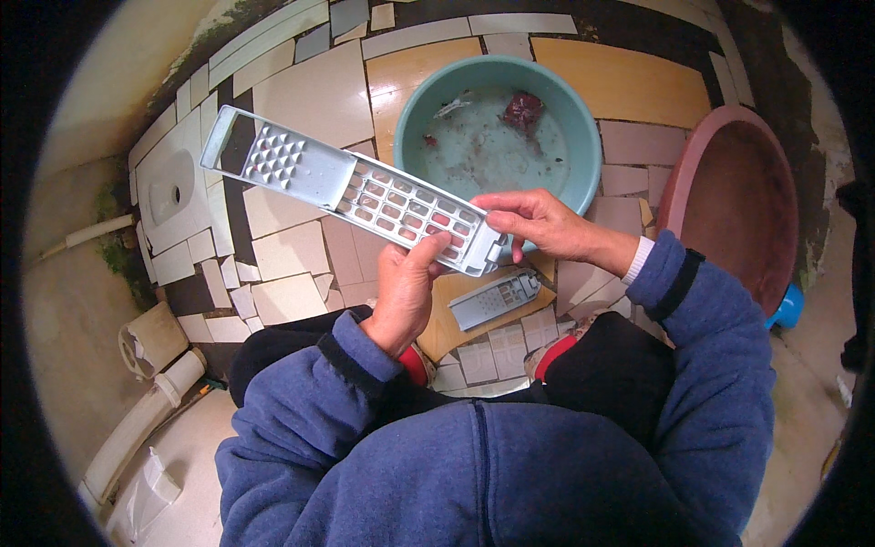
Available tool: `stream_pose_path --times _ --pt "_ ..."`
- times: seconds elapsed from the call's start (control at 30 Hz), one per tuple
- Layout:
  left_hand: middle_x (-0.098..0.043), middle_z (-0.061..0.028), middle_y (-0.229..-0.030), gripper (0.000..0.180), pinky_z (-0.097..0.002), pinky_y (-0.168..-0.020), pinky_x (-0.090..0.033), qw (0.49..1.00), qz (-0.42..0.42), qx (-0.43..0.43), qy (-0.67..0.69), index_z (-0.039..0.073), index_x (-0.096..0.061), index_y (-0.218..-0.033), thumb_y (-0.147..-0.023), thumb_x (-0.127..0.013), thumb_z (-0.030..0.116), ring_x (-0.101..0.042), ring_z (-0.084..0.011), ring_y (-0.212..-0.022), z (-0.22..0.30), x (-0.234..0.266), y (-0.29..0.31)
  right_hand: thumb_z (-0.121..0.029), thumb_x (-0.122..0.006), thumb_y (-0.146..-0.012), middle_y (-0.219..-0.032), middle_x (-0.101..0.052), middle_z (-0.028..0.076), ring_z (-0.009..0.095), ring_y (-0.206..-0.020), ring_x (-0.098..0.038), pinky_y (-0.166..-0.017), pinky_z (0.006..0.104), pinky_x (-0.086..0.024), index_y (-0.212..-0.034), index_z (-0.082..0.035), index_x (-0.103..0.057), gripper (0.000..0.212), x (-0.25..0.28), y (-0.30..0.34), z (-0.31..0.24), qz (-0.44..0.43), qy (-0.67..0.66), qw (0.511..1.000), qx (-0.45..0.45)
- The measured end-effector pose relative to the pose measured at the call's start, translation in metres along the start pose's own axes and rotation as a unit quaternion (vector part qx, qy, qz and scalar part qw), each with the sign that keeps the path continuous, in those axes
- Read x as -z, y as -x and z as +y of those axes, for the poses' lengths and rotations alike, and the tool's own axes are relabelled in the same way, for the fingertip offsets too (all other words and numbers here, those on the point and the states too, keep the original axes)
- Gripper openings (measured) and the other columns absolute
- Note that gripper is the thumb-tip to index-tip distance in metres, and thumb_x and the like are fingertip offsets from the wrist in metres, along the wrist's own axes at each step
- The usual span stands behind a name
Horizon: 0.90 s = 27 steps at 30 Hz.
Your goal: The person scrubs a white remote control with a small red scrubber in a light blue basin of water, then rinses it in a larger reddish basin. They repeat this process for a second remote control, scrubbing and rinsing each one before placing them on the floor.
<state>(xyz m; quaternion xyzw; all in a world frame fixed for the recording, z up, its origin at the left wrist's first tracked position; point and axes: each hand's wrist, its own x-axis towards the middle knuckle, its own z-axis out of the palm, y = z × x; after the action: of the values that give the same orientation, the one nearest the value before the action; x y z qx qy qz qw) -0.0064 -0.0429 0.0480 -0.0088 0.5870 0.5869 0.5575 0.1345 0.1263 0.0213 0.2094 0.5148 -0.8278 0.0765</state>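
Note:
Above the floor, I hold a long grey plastic filter frame (387, 205), tilted down to the right. It is unfolded at a hinge: one half has a grid of rectangular openings, the other a patch of pointed studs and an open loop at its end. My left hand (408, 290) grips the near edge, thumb on the grid. At the right end, my right hand (547, 226) pinches the frame's far edge near the clip. Below, a similar closed grey filter (495, 301) lies on a tan tile between my feet.
Just beyond my hands stands a green basin (407, 137) of shallow water with a dark red clump (522, 111) and loose bits. A reddish-brown tub (697, 150) stands at right, a blue object (789, 307) beside it. A squat toilet (171, 194) and pipes (146, 415) are at left.

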Motion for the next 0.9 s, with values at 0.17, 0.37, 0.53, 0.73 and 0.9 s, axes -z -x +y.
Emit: stream_pose_path --times 0.17,0.37,0.53,0.73,0.9 --pt "-0.066 -0.0057 -0.098 0.024 -0.0280 -0.077 -0.050 1.000 0.002 0.007 0.002 0.003 -0.058 -0.109 -0.087 -0.062 0.011 -0.064 -0.0146 -0.089 0.000 -0.001 -0.001 -0.026 -0.053 -0.098 -0.105 -0.064 0.003 0.006 -0.082 -0.057 -0.055 0.0216 -0.049 -0.132 -0.003 -0.052 0.041 0.000 0.001 -0.001 0.001 0.005 1.000 0.009" --pt "-0.066 -0.0062 -0.101 0.022 -0.0291 -0.077 -0.052 0.999 -0.007 -0.006 0.043 0.003 -0.059 -0.109 -0.088 -0.061 0.010 -0.063 -0.0144 -0.089 0.003 -0.009 0.001 -0.027 -0.054 -0.097 -0.106 -0.064 0.003 0.006 -0.084 -0.057 -0.056 0.0218 -0.049 -0.133 -0.003 -0.051 0.043 0.001 0.001 -0.004 0.006 0.022 1.000 0.012" --pt "-0.065 -0.0083 -0.104 0.025 -0.0354 -0.084 -0.054 1.000 0.001 0.011 0.025 0.003 -0.056 -0.115 -0.092 -0.058 0.013 -0.064 -0.0189 -0.096 0.006 -0.007 -0.001 -0.027 -0.055 -0.097 -0.105 -0.064 0.003 0.006 -0.083 -0.057 -0.056 0.0214 -0.049 -0.131 -0.002 -0.052 0.043 0.001 0.003 -0.002 0.015 0.024 0.999 0.022" --pt "-0.064 -0.0108 -0.110 0.036 -0.0361 -0.087 -0.054 0.996 0.033 -0.037 0.068 -0.001 -0.054 -0.114 -0.097 -0.053 0.031 -0.065 -0.0198 -0.097 0.009 -0.001 -0.007 -0.026 -0.055 -0.097 -0.103 -0.065 0.003 0.005 -0.081 -0.057 -0.056 0.0209 -0.049 -0.129 -0.001 -0.053 0.041 -0.003 0.002 -0.001 0.036 0.012 0.999 0.000" --pt "-0.064 -0.0122 -0.104 0.033 -0.0361 -0.083 -0.056 0.996 0.047 -0.021 0.074 -0.001 -0.053 -0.112 -0.099 -0.049 0.029 -0.066 -0.0209 -0.093 0.007 0.004 -0.009 -0.024 -0.056 -0.096 -0.099 -0.065 0.002 0.005 -0.078 -0.059 -0.055 0.0201 -0.050 -0.128 -0.001 -0.054 0.039 -0.003 0.001 -0.004 0.023 0.006 1.000 -0.019"
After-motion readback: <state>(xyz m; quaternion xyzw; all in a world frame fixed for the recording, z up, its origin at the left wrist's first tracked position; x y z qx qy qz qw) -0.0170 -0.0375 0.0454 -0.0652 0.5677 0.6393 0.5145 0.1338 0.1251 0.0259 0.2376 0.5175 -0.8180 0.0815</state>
